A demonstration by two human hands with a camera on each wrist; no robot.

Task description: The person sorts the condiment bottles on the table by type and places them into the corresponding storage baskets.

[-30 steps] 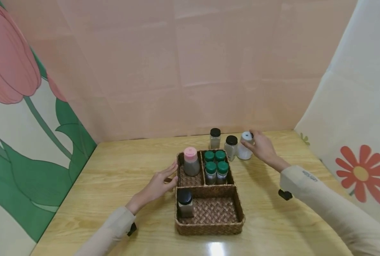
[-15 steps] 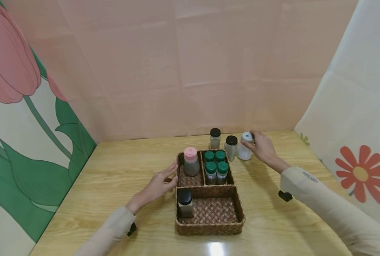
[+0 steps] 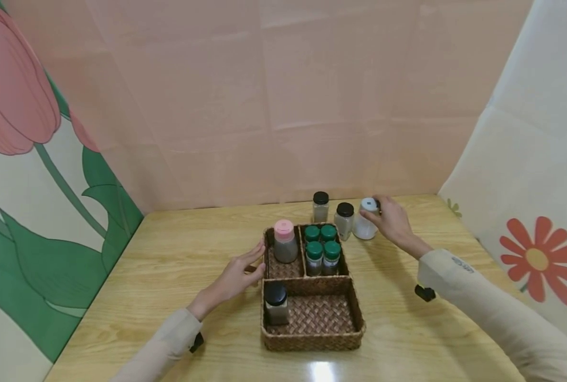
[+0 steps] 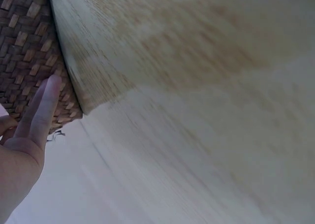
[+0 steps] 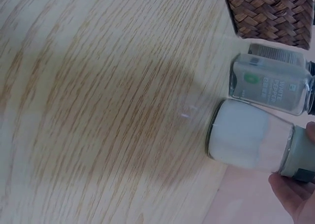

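My left hand [image 3: 235, 273] rests its extended fingers [image 4: 47, 106] against the left outer side of a brown woven basket [image 3: 312, 342]. At the back right, my right hand [image 3: 394, 218] pinches the pale cap of a glass shaker jar [image 5: 241, 135] filled with white stuff. The jar stands upright on the table. Beside it is a black-capped pepper jar [image 5: 270, 83], close to the basket's back right corner. Inside the basket are a pink-capped bottle [image 3: 285, 244], several green-capped spice jars [image 3: 322, 257] and, at the front left, a black-capped jar [image 3: 277, 305].
Another black-capped jar [image 3: 320, 207] stands behind the basket, near the back edge of the wooden table [image 3: 192, 233]. A pink cloth backdrop [image 3: 264, 106] rises behind it, with printed flower panels at both sides.
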